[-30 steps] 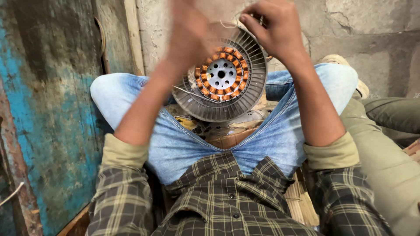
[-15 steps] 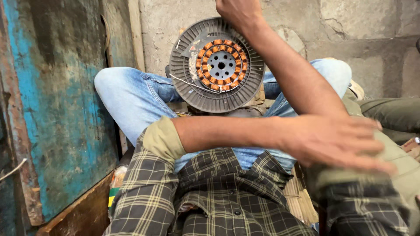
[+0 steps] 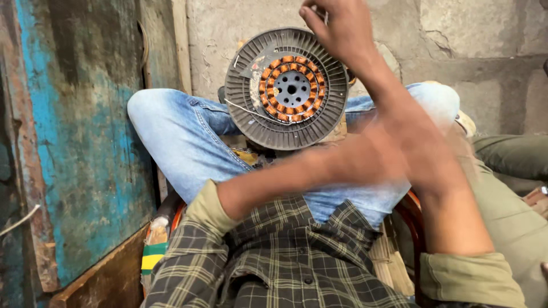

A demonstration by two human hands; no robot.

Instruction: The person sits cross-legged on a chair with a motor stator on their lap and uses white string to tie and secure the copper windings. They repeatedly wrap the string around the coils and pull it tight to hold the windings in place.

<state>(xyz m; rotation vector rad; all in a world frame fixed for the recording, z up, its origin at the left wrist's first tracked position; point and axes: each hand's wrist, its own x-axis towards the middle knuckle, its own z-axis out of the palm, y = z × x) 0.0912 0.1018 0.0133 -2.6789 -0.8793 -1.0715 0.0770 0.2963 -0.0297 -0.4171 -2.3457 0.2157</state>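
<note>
A round grey ribbed motor disc (image 3: 251, 122) with a ring of orange copper coils (image 3: 274, 63) stands upright on my lap, between my knees in blue jeans (image 3: 182, 142). My right hand (image 3: 339, 34) is at the disc's upper right rim, fingers closed on it. A thin wire sticks out across the disc's left face. My left arm crosses my body toward the right. My left hand (image 3: 428, 154) is a motion blur below the disc, over my right thigh, and its fingers cannot be made out.
A worn blue-painted metal panel (image 3: 80, 148) stands close on the left. A rough concrete wall (image 3: 468, 40) is behind the disc. Another person's olive-trousered leg (image 3: 514, 171) lies at the right. A chair's edge with woven strips (image 3: 394, 262) shows beneath me.
My left hand let go of the disc and swung across to the right. My right hand stayed at the top rim, and the disc now stands more upright.
</note>
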